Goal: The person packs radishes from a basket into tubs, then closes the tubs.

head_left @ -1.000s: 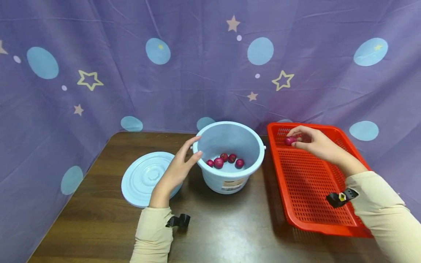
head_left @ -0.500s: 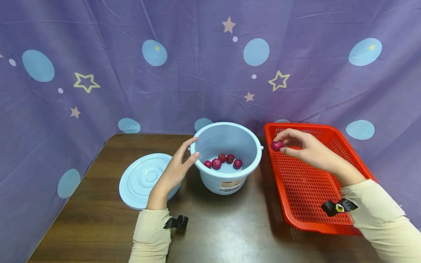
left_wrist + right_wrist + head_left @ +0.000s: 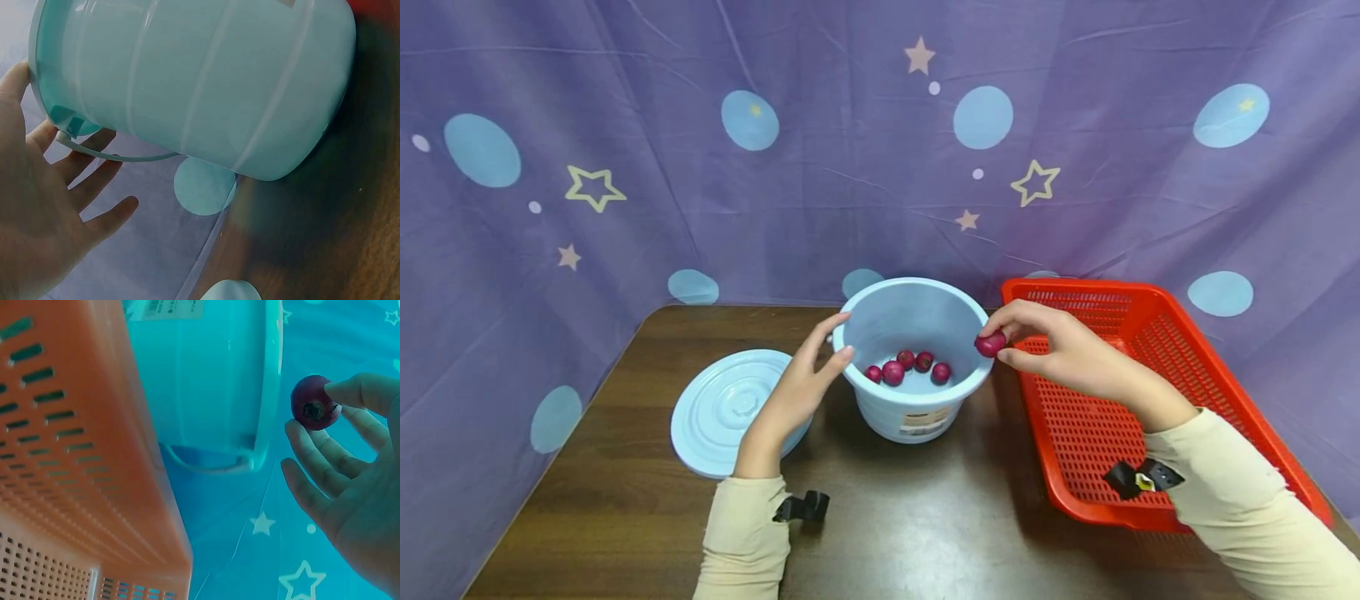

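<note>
Right hand (image 3: 1060, 354) pinching small red fruit (image 3: 990, 343) over pale blue bucket (image 3: 917, 400) rim — release inside next; left hand (image 3: 797, 392), fingers straight, steadying bucket.

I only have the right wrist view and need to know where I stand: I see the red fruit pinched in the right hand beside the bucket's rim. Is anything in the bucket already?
Observer: Yes. The head view shows five red fruits lying on the bottom of the blue bucket.
Operator: Where is the held one against the opening?
Observer: The held fruit sits in the right hand just at the bucket's right rim, above it, not inside.
Operator: And the other hand?
Observer: The left hand rests open against the bucket's left wall, fingers straight.
Operator: Is the lid near?
Observer: The blue lid lies flat on the table, left of the bucket.
</note>
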`<state>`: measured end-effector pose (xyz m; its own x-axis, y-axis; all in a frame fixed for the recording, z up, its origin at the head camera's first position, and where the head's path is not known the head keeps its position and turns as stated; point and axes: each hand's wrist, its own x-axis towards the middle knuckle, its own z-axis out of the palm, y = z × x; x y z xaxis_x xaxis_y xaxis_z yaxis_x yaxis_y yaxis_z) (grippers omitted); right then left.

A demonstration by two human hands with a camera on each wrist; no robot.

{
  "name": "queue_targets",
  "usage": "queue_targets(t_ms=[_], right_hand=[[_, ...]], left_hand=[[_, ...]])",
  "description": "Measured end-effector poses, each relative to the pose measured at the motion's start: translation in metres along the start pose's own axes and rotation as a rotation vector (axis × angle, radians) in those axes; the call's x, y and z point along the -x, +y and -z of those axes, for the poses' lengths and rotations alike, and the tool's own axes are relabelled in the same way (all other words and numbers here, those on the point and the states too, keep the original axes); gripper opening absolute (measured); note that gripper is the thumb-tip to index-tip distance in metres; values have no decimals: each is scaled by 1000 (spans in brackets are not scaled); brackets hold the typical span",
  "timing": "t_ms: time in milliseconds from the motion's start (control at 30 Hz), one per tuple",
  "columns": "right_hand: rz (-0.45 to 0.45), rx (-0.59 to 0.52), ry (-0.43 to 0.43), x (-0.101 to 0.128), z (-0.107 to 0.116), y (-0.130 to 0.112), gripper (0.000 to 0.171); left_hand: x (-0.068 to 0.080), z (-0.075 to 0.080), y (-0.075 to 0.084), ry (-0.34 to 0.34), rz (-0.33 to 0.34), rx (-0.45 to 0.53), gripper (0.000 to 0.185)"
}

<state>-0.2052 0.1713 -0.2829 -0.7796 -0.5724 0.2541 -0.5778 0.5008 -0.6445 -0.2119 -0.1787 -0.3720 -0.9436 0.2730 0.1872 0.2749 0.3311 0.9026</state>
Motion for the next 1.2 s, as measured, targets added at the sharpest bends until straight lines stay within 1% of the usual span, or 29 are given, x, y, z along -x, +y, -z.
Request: queue_targets(t_ms=[200, 333, 600, 833, 967, 1067, 1133, 1200], right_hand=[[29, 12, -37, -3, -8, -5, 33], [40, 30, -41, -5, -10, -7, 33], [5, 54, -42, -4, -14, -8, 30], [-26, 66, -27, -2, -13, -8, 29], [-39, 46, -22, -1, -14, -11, 27], [-50, 54, -25, -1, -16, -16, 26], [-61, 68, -22, -1, -18, -20, 27], [-70, 81, 1, 0, -20, -25, 27]], left_hand=[[1, 0, 2, 0, 0, -3, 55], [1, 0, 3, -1, -9, 0, 56], [3, 0, 5, -8, -4, -6, 55], [0, 0, 4, -12, -23, -5, 54], [0, -1, 2, 9, -29, 4, 54], [2, -2, 1, 35, -31, 10, 54], [2, -3, 0, 57, -44, 28, 54], [2, -5, 0, 76, -63, 55, 55]])
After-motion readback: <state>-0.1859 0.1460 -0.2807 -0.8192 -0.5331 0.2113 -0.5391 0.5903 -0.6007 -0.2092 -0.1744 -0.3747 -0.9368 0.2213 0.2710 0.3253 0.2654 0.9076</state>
